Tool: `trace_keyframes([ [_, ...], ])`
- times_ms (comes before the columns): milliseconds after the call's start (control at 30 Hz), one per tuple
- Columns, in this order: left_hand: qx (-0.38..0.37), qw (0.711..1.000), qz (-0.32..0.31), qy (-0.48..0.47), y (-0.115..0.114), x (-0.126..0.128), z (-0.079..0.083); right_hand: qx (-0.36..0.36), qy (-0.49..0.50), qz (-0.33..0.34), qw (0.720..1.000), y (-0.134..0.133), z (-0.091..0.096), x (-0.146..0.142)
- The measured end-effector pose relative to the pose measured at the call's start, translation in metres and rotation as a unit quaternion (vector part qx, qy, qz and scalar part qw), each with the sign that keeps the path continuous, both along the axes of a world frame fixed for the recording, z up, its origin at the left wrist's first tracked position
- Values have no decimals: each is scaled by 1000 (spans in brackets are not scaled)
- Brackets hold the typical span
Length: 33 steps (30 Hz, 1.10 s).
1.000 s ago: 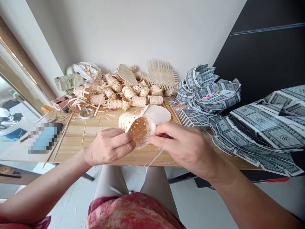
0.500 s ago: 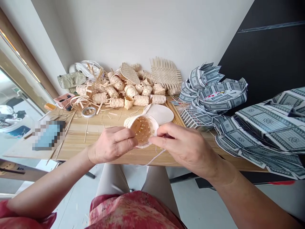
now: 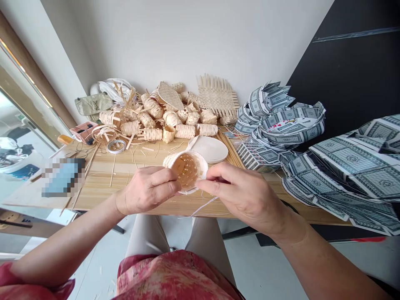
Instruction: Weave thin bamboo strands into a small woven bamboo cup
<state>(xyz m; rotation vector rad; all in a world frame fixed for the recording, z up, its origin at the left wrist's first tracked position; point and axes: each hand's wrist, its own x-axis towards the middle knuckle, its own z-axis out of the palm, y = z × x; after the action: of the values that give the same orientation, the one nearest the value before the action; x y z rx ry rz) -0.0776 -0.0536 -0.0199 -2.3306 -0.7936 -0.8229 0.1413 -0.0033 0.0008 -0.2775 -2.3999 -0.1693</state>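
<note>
A small woven bamboo basket [image 3: 186, 168] is held over the near edge of the wooden table [image 3: 103, 183], its open mouth turned toward me. My left hand [image 3: 146, 189] is closed on its left rim, thumb and fingers pinching the weave. My right hand [image 3: 242, 189] pinches the right rim and a thin pale strip [image 3: 203, 205] that trails down from the basket past the table's edge.
A heap of small woven baskets [image 3: 156, 116] and a flat woven mat [image 3: 217, 96] lie at the back. White plates [image 3: 210, 148], a tape roll [image 3: 116, 146] and loose strips are nearby. Folded playing-card pieces [image 3: 281, 121] crowd the right side.
The basket has turned so its mouth faces me more squarely, and both hands have shifted slightly right with it.
</note>
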Motion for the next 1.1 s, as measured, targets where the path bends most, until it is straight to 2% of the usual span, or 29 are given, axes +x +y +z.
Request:
trace_keyframes([
  [267,-26,1000,-12,-10,0,-1,-3,-8,-24,3,1000,-1,-2,-1],
  [333,-69,997,-20,-26,0,0,-1,-17,-35,8,999,0,-1,0],
  [400,-157,985,-37,-55,0,1,2,-38,-50,18,998,3,2,0],
  [467,-274,955,-63,-92,2,3,7,-77,-73,43,993,9,5,1],
  [567,-417,892,-103,-144,8,7,13,-146,-96,88,981,20,7,2],
  [700,-516,825,-131,-189,18,9,15,-221,-92,117,964,32,2,3],
  [800,-555,794,-150,-198,22,8,15,-263,-82,126,953,37,-4,5],
  [867,-567,785,-153,-199,23,8,15,-280,-75,129,948,38,-7,6],
  [1100,-535,804,-155,-209,18,9,16,-270,-26,140,952,35,-12,4],
])
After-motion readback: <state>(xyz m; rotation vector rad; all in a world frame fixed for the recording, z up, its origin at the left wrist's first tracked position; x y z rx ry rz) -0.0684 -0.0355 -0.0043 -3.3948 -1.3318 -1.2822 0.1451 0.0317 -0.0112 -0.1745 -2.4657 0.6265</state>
